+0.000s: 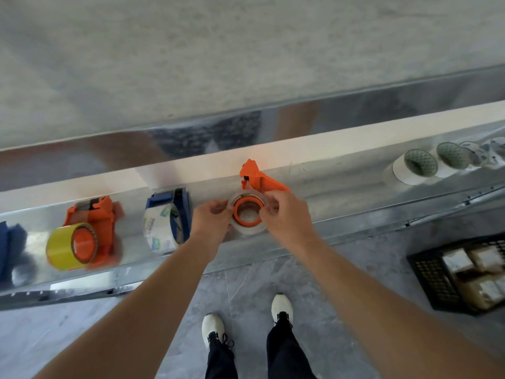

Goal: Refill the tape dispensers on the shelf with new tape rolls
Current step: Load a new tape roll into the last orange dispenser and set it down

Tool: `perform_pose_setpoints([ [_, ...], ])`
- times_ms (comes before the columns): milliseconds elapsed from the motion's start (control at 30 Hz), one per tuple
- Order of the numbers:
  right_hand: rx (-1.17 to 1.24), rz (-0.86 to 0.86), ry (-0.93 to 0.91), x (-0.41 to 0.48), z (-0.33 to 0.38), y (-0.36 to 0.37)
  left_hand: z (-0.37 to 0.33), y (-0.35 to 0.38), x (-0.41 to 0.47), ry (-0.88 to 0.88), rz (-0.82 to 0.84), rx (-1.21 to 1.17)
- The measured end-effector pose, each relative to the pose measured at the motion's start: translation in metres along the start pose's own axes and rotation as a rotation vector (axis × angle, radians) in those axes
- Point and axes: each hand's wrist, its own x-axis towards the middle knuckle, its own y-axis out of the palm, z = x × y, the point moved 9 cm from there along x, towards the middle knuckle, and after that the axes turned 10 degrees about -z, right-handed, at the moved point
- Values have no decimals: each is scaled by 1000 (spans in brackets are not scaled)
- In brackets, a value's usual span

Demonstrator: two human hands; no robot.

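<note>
An orange tape dispenser [258,178] lies on the metal shelf [341,198] in front of me, with a clear tape roll [247,229] around its orange hub. My left hand [211,220] pinches the roll's left edge. My right hand [287,214] grips the right edge, fingers curled over it. Left of them stands a blue dispenser [179,209] loaded with a white printed roll [159,231]. Farther left is another orange dispenser [95,217] carrying a yellow roll [68,246].
Two white tape rolls [415,166] lie on the shelf at the right, with more rolls behind them. A black crate [434,277] holding wrapped packs sits on the grey tile floor at the right. A blue object [11,242] is at the shelf's far left. My feet stand below the shelf.
</note>
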Motion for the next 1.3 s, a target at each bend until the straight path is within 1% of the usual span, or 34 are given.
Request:
perform_pose_setpoints([
  [100, 16, -158, -88, 2, 9, -24, -1, 0, 0, -3, -10, 11],
  [167, -30, -202, -124, 5, 12, -33, 0, 1, -2, -8, -9, 19],
  [267, -115, -145, -60, 10, 2, -31, 2, 0, -3, -14, -11, 36],
  [400, -109, -83, 11, 11, -12, -19, 4, 0, -5, -29, -13, 26],
  [600, -85, -104, 16, 5, -15, -12, 9, 0, -10, -84, 8, -14],
  [800, -43, -91, -6, -2, -12, -4, 12, 3, -14, -111, 10, -83],
  [933, -5, -83, 16, -7, -11, 3, 13, 5, -16, -130, 2, -114],
  [1167, 98, -91, 130, -8, -15, -3, 14, 3, -24, -217, 12, -261],
  [1300, 145, -130, 168, -8, -22, -9, 10, 6, -30, -257, 109, -356],
])
